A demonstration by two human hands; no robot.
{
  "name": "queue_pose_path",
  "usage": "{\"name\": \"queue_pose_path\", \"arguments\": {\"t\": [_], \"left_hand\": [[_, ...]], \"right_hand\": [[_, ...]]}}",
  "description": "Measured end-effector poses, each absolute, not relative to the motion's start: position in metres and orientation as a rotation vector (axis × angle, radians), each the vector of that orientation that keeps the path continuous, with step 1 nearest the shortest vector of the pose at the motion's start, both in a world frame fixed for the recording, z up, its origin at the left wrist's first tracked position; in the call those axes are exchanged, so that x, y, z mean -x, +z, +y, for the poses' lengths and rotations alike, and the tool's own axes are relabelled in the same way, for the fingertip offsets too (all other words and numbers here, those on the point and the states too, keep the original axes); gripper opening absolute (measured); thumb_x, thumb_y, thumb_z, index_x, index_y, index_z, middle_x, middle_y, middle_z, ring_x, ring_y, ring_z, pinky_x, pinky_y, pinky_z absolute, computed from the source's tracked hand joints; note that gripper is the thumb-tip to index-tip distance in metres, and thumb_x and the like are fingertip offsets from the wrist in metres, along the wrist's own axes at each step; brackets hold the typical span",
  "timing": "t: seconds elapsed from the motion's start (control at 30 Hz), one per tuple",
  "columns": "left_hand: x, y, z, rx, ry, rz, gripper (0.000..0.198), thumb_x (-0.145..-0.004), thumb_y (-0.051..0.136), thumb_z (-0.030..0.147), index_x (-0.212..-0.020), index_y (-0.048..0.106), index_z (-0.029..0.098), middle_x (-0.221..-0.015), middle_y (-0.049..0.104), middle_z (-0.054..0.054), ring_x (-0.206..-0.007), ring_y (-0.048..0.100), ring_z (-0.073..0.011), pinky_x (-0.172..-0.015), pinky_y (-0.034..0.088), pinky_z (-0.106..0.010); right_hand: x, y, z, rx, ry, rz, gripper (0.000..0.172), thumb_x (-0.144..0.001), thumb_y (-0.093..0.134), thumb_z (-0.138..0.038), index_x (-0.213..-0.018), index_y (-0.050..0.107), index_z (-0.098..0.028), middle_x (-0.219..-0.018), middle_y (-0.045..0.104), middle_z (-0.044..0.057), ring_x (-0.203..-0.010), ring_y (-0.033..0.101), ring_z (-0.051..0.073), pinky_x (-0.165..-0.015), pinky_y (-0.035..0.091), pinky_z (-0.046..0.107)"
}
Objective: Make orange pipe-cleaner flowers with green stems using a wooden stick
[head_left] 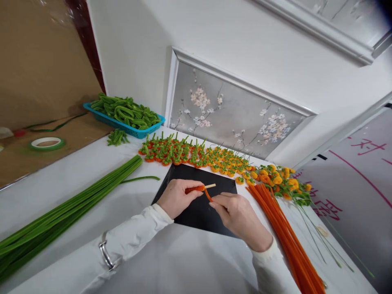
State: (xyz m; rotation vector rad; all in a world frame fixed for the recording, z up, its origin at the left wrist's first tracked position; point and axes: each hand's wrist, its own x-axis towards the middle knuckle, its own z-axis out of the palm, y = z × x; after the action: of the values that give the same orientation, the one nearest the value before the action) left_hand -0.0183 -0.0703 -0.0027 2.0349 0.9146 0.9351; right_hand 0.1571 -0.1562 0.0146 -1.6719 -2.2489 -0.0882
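Head view. White table (76, 179) against panelled wall. Black mat (199, 212) at centre frame gives dark backing under work. Left hand (179, 198) pinched tight on wooden stick (210, 186), held level over mat. Orange pipe cleaner (195, 189) coiled round stick. Right hand (237, 214) fingers closed on its free tail, likely to keep it taut. Blue basket (122, 125), upper left of frame, heaped with bent green pieces (128, 112). Orange stems (284, 232) lie just right of right hand, probably for easy reach.
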Motion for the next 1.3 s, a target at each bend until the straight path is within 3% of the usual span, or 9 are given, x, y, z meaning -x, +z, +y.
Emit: {"name": "queue_pose_path", "arguments": {"t": [0.23,0.5,0.73,0.97,1.13,1.3], "left_hand": [[0.018,-0.010,-0.067,-2.192,0.881,0.877,0.021,-0.079,0.058,0.018,-0.093,0.072,0.021,-0.081,0.073,0.000,-0.067,0.063,-0.0139,-0.062,0.044,-0.021],[0.017,-0.010,-0.073,-2.325,0.751,0.737,0.020,-0.080,0.058,0.019,-0.093,0.072,0.024,-0.087,0.073,0.000,-0.077,0.065,-0.0154,-0.067,0.044,-0.022],[0.017,-0.010,-0.074,-2.337,0.707,0.667,0.020,-0.080,0.057,0.019,-0.090,0.073,0.024,-0.087,0.073,0.000,-0.075,0.064,-0.0153,-0.066,0.043,-0.022],[0.016,-0.001,-0.079,-2.258,0.688,0.598,0.018,-0.077,0.058,0.015,-0.081,0.074,0.022,-0.074,0.070,0.001,-0.065,0.060,-0.0130,-0.061,0.041,-0.021],[0.014,-0.003,-0.081,-1.961,0.732,0.645,0.019,-0.075,0.059,0.017,-0.088,0.073,0.018,-0.084,0.073,-0.001,-0.076,0.064,-0.0161,-0.068,0.046,-0.022],[0.013,-0.004,-0.077,-1.852,0.796,0.685,0.025,-0.073,0.062,0.019,-0.097,0.070,0.016,-0.088,0.073,-0.002,-0.082,0.066,-0.0179,-0.076,0.049,-0.025]], "right_hand": [[-0.153,0.018,-0.158,1.627,-0.204,-2.245,0.022,-0.093,0.042,-0.022,-0.086,0.063,-0.021,-0.075,0.060,0.001,-0.060,0.055,0.012,-0.052,0.033,0.024],[-0.158,0.015,-0.147,1.435,0.014,-2.035,0.021,-0.093,0.044,-0.026,-0.086,0.063,-0.020,-0.082,0.061,0.003,-0.071,0.058,0.013,-0.066,0.045,0.023],[-0.162,0.016,-0.139,1.458,0.045,-1.903,0.012,-0.086,0.057,-0.023,-0.077,0.064,-0.020,-0.075,0.061,0.001,-0.067,0.056,0.013,-0.063,0.043,0.023],[-0.168,0.010,-0.134,1.477,0.110,-1.829,0.018,-0.083,0.060,-0.030,-0.070,0.066,-0.019,-0.069,0.060,0.001,-0.061,0.054,0.012,-0.056,0.042,0.022],[-0.173,0.004,-0.131,1.530,0.179,-1.916,0.031,-0.089,0.049,-0.029,-0.061,0.058,-0.018,-0.058,0.053,-0.002,-0.054,0.049,0.011,-0.052,0.035,0.022],[-0.170,0.004,-0.135,1.467,0.248,-1.979,0.022,-0.089,0.039,-0.013,-0.076,0.056,-0.018,-0.064,0.056,-0.001,-0.058,0.052,0.012,-0.055,0.036,0.022]]}}
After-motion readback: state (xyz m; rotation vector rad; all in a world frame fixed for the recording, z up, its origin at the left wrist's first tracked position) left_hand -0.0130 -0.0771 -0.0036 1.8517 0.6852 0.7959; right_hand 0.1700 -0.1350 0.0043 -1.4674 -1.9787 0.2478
